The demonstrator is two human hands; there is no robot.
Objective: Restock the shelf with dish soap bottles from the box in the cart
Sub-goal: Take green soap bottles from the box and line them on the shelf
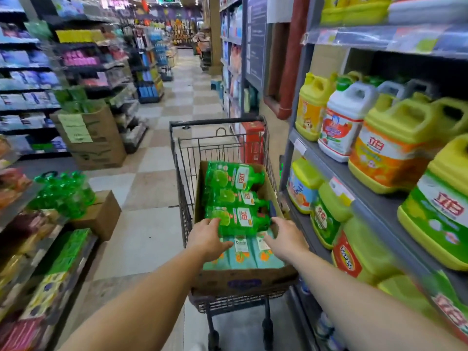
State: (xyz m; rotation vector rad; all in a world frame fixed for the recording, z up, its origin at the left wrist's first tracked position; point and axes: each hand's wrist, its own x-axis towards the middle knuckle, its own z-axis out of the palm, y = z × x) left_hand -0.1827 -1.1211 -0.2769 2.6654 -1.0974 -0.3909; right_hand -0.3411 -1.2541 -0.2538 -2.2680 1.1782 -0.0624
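Pick-up step: both hands, left (207, 238) and right (287, 239), reach with spread grip flanking the nearest green dish soap bottle (240, 220) in the box (243, 281); next, close and lift shelfward.

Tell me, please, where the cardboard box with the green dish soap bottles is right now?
In the head view, the cardboard box sits inside the shopping cart at centre frame, beside the right-hand shelf, with both hands reaching into its near end.
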